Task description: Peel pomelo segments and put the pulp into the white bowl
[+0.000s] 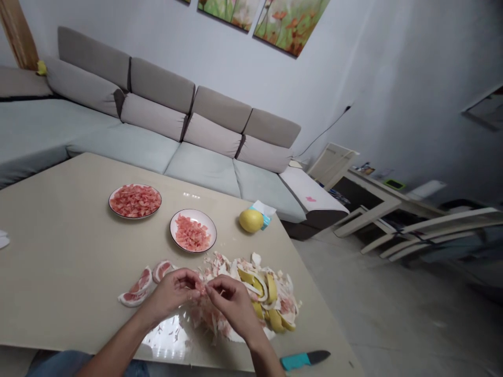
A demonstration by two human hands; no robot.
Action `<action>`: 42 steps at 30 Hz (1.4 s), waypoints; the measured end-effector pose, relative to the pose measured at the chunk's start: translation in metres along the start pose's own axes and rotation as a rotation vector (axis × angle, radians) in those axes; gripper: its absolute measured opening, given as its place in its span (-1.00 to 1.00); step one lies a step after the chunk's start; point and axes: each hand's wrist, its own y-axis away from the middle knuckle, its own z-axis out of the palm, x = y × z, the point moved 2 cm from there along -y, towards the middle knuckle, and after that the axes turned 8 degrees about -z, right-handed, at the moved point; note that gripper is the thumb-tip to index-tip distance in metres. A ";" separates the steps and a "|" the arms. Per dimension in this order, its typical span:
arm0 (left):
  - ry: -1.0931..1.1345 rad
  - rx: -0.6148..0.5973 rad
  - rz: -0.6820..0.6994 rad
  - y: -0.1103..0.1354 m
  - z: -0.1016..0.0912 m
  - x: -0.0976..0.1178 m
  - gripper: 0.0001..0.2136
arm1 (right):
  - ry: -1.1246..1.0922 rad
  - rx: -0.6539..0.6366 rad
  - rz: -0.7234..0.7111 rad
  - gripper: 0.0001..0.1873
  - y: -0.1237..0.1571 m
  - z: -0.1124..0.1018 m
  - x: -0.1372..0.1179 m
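Note:
My left hand (171,294) and my right hand (231,302) meet over the beige table (58,251), fingers pinched together on a pink pomelo piece (200,289) between them. Under and beyond the hands lies a heap of white and yellow pomelo peel (267,296). Three unpeeled pink segments (143,285) rest just left of my left hand. Farther back stand a white plate of pink flesh bits (193,231) and a fuller second plate (134,201).
A whole yellow fruit (251,220) sits by a tissue pack (265,211) at the table's far right edge. A teal-handled knife (304,359) lies at the near right corner. A grey sofa (157,131) runs behind; a white low shelf (393,209) stands right.

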 end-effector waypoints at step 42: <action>0.237 -0.091 -0.198 0.007 0.003 -0.002 -0.78 | -0.659 0.178 0.213 -0.76 0.011 0.008 0.045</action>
